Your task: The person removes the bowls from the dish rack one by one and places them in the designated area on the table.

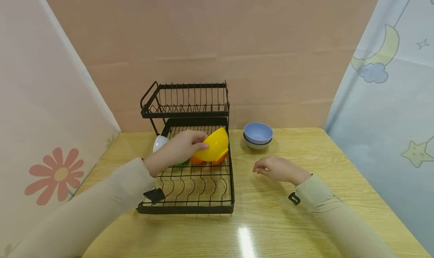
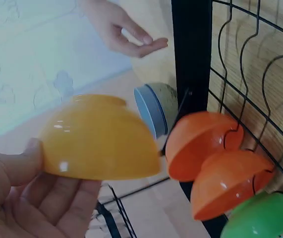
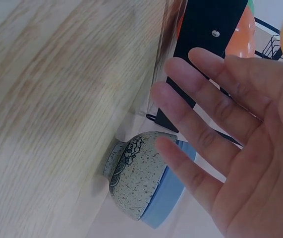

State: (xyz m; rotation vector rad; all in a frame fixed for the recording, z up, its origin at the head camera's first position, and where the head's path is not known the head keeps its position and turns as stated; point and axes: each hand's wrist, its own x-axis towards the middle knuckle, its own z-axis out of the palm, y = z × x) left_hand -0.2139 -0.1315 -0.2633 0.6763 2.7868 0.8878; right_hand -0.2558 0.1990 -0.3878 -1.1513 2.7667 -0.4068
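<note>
A yellow bowl (image 1: 215,145) is tilted over the right side of the black dish rack (image 1: 185,209). My left hand (image 1: 179,147) pinches its rim between thumb and fingers, as the left wrist view also shows. Two orange bowls (image 2: 204,144) and a green bowl (image 2: 261,218) stand on edge among the rack's wires just below it. My right hand (image 1: 279,169) hovers over the table to the right of the rack, relaxed fingers holding nothing. Beyond it sits a blue bowl (image 1: 258,133) nested in a speckled bowl (image 3: 140,173) with a dark pattern.
A white bowl (image 1: 160,142) leans at the rack's left side, partly behind my left forearm. The rack's upper tier (image 1: 186,114) rises at the back. The wooden table (image 1: 285,220) runs to a hanging cloth (image 1: 271,62) behind and at both sides.
</note>
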